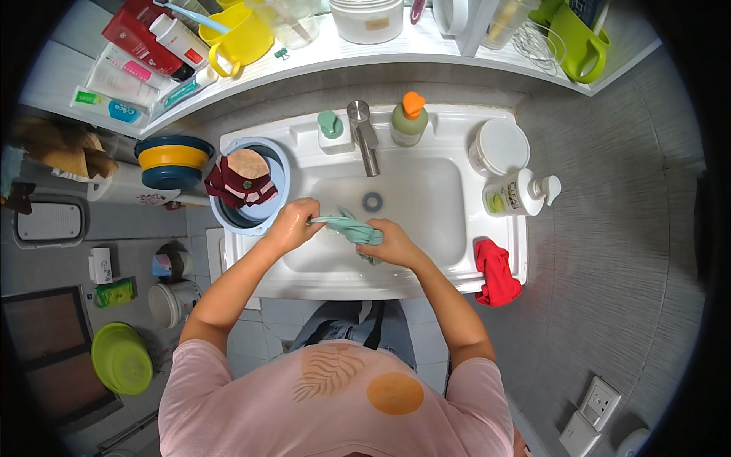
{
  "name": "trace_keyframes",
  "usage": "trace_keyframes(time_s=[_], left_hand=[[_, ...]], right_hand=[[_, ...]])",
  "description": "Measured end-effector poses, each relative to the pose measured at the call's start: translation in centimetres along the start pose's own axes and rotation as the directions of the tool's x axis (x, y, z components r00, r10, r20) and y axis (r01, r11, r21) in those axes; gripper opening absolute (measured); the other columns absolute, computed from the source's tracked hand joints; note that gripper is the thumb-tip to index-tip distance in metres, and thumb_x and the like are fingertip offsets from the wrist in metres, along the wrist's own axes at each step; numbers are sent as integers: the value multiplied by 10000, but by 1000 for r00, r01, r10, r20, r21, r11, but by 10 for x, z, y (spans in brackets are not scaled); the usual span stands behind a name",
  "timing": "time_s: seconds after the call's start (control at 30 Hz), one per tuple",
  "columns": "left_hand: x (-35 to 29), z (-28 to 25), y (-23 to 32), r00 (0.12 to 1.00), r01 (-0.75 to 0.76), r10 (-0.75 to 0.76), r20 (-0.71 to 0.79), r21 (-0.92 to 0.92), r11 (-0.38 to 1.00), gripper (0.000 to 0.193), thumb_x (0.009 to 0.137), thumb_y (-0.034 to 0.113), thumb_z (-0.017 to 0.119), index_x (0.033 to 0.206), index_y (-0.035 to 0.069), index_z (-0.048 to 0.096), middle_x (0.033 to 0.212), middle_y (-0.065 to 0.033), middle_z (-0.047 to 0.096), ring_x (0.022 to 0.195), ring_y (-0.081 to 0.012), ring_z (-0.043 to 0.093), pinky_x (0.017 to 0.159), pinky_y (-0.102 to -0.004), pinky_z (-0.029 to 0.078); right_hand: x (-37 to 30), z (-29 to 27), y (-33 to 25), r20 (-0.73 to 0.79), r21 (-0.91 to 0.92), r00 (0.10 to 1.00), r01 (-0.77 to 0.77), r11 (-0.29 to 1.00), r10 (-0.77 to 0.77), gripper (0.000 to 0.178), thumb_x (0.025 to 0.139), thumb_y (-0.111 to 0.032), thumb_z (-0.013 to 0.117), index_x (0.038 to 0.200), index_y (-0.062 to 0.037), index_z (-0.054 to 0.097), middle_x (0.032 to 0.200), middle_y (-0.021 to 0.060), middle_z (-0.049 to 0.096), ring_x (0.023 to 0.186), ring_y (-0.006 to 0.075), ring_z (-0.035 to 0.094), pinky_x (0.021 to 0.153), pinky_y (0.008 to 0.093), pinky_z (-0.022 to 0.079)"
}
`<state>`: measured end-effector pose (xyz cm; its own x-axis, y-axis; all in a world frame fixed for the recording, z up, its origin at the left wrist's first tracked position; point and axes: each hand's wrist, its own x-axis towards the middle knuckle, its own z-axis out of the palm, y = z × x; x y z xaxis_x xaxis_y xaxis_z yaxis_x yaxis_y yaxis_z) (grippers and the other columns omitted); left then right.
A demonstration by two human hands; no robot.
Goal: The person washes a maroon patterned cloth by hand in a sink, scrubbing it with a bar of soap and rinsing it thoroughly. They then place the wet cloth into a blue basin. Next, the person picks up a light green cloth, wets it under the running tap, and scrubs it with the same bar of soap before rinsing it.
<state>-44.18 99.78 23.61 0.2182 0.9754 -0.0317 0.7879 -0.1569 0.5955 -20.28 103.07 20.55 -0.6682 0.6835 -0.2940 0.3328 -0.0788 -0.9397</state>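
Observation:
Over the white sink (449,263), a mint-green cloth (349,227) is stretched between my two hands, bunched and twisted toward the right end. My left hand (295,224) is closed on its thin left end. The thicker, crumpled part is gripped by my right hand (392,245), with a bit of fabric hanging below. Behind the cloth lies the dark ring of the drain (371,202), seemingly under shallow water. The metal faucet (365,141) points down over the basin.
At the left, a light-blue basin (280,164) holds maroon fabric (242,183). A red cloth (496,274) drapes over the right front rim. Pump bottles (512,194) (409,122) (333,135) and a white tub (501,146) stand around the sink. A loaded shelf (320,57) overhangs the back.

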Motion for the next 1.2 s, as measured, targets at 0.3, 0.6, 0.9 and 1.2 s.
trace_keyframes(time_s=[0.3, 0.6, 0.9, 1.2], left_hand=[[19, -6, 26, 875, 455, -152, 460, -671, 585, 138, 865, 168, 581, 873, 94, 466, 732, 40, 510, 679, -36, 458, 599, -204, 387], [15, -14, 0, 653, 754, -335, 679, -623, 206, 324, 784, 163, 667, 1055, 37, 542, 942, -35, 569, 872, -123, 549, 713, -268, 466], [1, 132, -76, 779, 378, -363, 511, -845, -379, 175, 842, 160, 534, 947, 22, 558, 840, -91, 596, 722, -188, 593, 658, -315, 507], [3, 106, -61, 843, 258, -311, 440, -836, -485, 156, 847, 143, 475, 870, 8, 550, 763, -98, 590, 659, -227, 587, 647, -381, 512]], right_hand=[[11, 19, 6, -50, -413, 906, 364, 835, -420, 746, 633, -297, 722, 1263, -86, 383, 958, 177, 594, 988, 358, 516, 926, 521, 292], [39, 23, 94, 13, 698, 980, -150, 701, 197, 481, 795, -156, 564, 1222, 4, 411, 998, 132, 584, 836, 173, 578, 715, 324, 477], [41, 101, 4, -457, -365, 774, 285, 886, -437, 160, 779, -233, 574, 815, -79, 597, 720, 167, 605, 682, 339, 587, 634, 386, 474], [61, 107, -7, -543, -355, 748, 208, 912, -382, 347, 868, -284, 463, 646, -40, 572, 596, 182, 575, 526, 366, 561, 501, 458, 434]])
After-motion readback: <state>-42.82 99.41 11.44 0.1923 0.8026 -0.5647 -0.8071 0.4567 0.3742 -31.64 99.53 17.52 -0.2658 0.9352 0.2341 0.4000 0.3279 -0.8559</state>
